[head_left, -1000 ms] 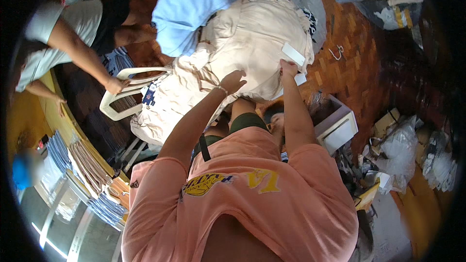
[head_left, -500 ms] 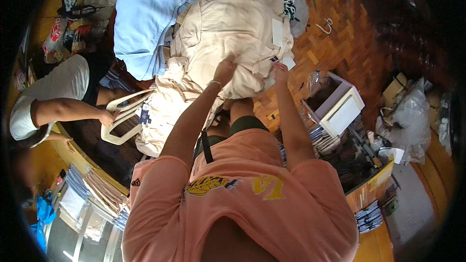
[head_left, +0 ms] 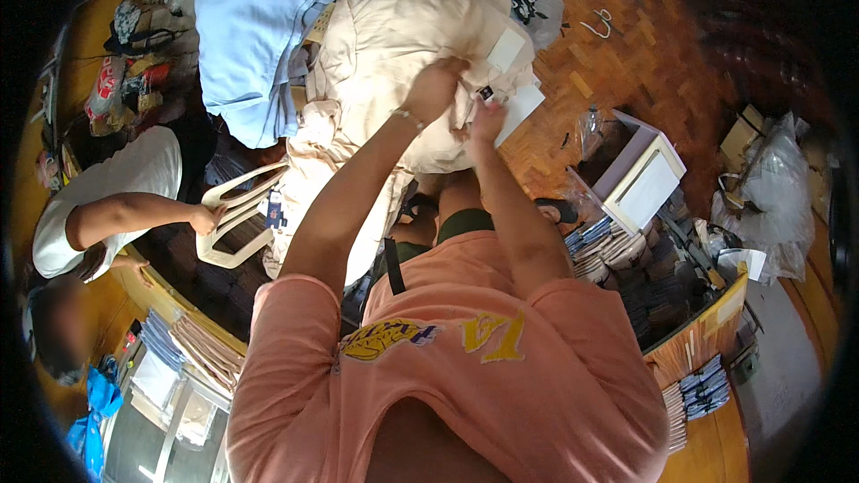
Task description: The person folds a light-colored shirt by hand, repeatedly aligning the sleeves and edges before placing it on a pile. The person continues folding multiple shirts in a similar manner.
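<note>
A big heap of cream garments point(head_left: 385, 45) lies in front of me. My left hand point(head_left: 436, 88) rests on the heap with its fingers curled around a fold of cream cloth. Close to its right, my right hand point(head_left: 486, 118) pinches the edge of a cream garment beside a small dark label point(head_left: 485, 92). A white card point(head_left: 506, 50) lies on the cloth just beyond the hands. Another white sheet point(head_left: 528, 107) sticks out at the right of my right hand.
Light blue cloth point(head_left: 255, 45) is piled at the left of the heap. Another person's hand point(head_left: 208, 218) grips a cream plastic chair point(head_left: 234, 255) at the left. A white-topped plastic stool point(head_left: 646, 188) stands at the right, near stacked folded garments point(head_left: 595, 246). A white cord point(head_left: 597, 25) lies on the wooden floor.
My right hand has moved left with the garment edge, and my left hand has shifted up and right, so they are now close together. The other person's head has come further into view.
</note>
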A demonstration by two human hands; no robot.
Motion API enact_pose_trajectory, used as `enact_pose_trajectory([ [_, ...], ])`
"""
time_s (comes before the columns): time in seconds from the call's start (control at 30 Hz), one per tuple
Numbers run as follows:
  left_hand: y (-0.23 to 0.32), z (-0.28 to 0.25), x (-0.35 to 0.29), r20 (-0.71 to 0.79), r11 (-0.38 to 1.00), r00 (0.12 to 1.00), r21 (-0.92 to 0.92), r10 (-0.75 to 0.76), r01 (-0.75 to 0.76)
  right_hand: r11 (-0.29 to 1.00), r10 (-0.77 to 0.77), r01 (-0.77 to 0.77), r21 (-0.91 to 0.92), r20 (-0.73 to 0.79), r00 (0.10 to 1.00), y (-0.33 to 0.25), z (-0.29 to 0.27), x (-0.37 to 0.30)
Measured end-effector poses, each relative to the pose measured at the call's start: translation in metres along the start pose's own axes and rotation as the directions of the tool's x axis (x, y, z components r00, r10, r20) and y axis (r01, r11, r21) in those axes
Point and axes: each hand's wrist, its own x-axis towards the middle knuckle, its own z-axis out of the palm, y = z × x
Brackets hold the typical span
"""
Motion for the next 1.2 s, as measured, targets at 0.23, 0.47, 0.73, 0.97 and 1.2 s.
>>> enact_pose_trajectory([
  [0.23, -0.013, 0.069, 0.03, 0.169, 0.796, 0.985, 0.593, 0.022, -0.12, 1.0, 0.017, -0.016, -0.005, 0.293, 0.956, 0.01, 0.013, -0.039],
  [0.47, -0.005, -0.051, 0.026, -0.242, 0.894, 0.88, -0.3, -0.408, 0.332, 0.881, -0.163, -0.057, 0.47, 0.414, 0.896, -0.108, -0.068, -0.064],
  [0.73, 0.089, -0.236, -0.086, -0.533, 0.595, 0.551, -0.799, -0.642, -0.079, 0.825, -0.52, 0.501, 0.263, 0.701, 0.488, -0.339, -0.083, -0.139],
  [0.97, 0.209, -0.348, -0.207, -0.777, 0.445, 0.419, -0.618, -0.469, -0.648, 0.539, -0.61, 0.562, 0.627, 0.751, -0.253, -0.494, -0.133, -0.27],
  [1.2, 0.256, -0.333, -0.271, -0.934, 0.84, 0.198, -0.354, -0.297, -0.411, 0.371, -0.484, 0.673, 0.64, 0.752, -0.448, -0.544, -0.149, -0.304],
])
